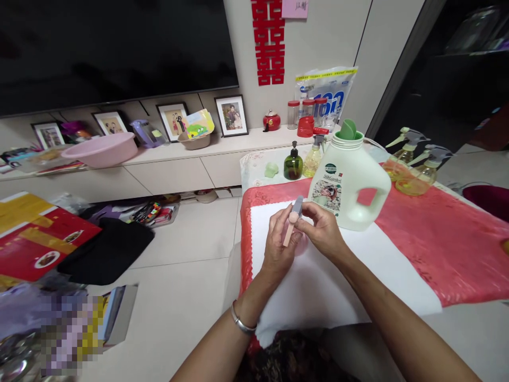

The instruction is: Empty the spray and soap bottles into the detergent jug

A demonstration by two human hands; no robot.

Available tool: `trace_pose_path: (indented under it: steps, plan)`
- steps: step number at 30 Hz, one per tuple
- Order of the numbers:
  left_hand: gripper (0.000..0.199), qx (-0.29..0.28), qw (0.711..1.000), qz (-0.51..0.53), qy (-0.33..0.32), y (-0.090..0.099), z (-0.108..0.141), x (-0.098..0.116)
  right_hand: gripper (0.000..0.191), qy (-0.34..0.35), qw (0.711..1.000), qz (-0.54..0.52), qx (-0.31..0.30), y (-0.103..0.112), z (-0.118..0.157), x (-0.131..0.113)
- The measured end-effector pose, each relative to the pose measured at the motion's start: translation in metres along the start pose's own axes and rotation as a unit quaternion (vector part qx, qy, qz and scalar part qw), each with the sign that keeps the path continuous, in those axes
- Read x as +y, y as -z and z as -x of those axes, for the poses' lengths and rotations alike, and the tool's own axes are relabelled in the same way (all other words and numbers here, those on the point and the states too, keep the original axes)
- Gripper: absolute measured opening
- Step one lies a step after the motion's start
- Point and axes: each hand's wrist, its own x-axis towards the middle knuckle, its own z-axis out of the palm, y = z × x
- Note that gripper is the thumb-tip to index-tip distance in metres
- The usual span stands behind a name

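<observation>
Both hands meet above a white cloth (pixel 314 289) spread over a red table cover (pixel 421 233). A small pink and grey object (pixel 293 217) with a round joint is between them; its exact kind is unclear. My left hand (pixel 277 241) is closed round its lower pink part. My right hand (pixel 323 229) pinches it near the grey upper part with thumb and fingers. Just beyond my right hand stands a large pale green jug (pixel 348 180) with a handle, and a green scoop or cap (pixel 348 129) sits in its mouth.
Behind the jug are a green pump bottle (pixel 293 164), spray bottles (pixel 417 175), a light green piece (pixel 271 170) and red-lidded jars (pixel 293 114). A pink basin (pixel 101 150) and framed photos line the shelf (pixel 170 155). Boxes and a black bag (pixel 107 252) lie on the left floor.
</observation>
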Motion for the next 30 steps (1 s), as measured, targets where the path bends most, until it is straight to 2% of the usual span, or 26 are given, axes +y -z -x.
trace_pose_path:
  steps: [6, 10, 13, 16, 21, 25, 30]
  plan:
    - [0.052, 0.011, 1.000, 0.005, -0.019, -0.002, 0.002, -0.004, 0.032, 0.015, 1.000, 0.019, -0.013, 0.002, -0.004, -0.005]
    - [0.038, 0.020, 1.000, -0.006, -0.012, -0.006, 0.005, -0.005, 0.033, 0.016, 0.999, 0.031, 0.037, -0.005, 0.001, 0.004]
    - [0.037, 0.040, 0.999, -0.020, -0.013, -0.008, 0.008, -0.004, 0.036, 0.019, 0.996, 0.037, 0.080, -0.013, 0.007, 0.010]
    - [0.037, 0.045, 0.999, -0.025, -0.012, -0.007, 0.008, -0.001, 0.030, 0.040, 0.993, 0.051, 0.097, -0.017, 0.013, 0.010]
    - [0.037, 0.049, 0.998, -0.039, -0.002, -0.005, 0.005, 0.003, 0.026, 0.072, 0.992, 0.081, 0.061, -0.011, 0.017, 0.002]
    - [0.037, 0.056, 0.997, -0.049, 0.010, -0.008, 0.006, -0.001, 0.027, 0.074, 0.993, 0.089, 0.030, -0.003, 0.011, 0.002]
    - [0.046, 0.068, 0.996, -0.050, -0.006, -0.010, 0.009, -0.010, 0.042, 0.061, 0.994, 0.086, -0.027, 0.007, 0.001, 0.001]
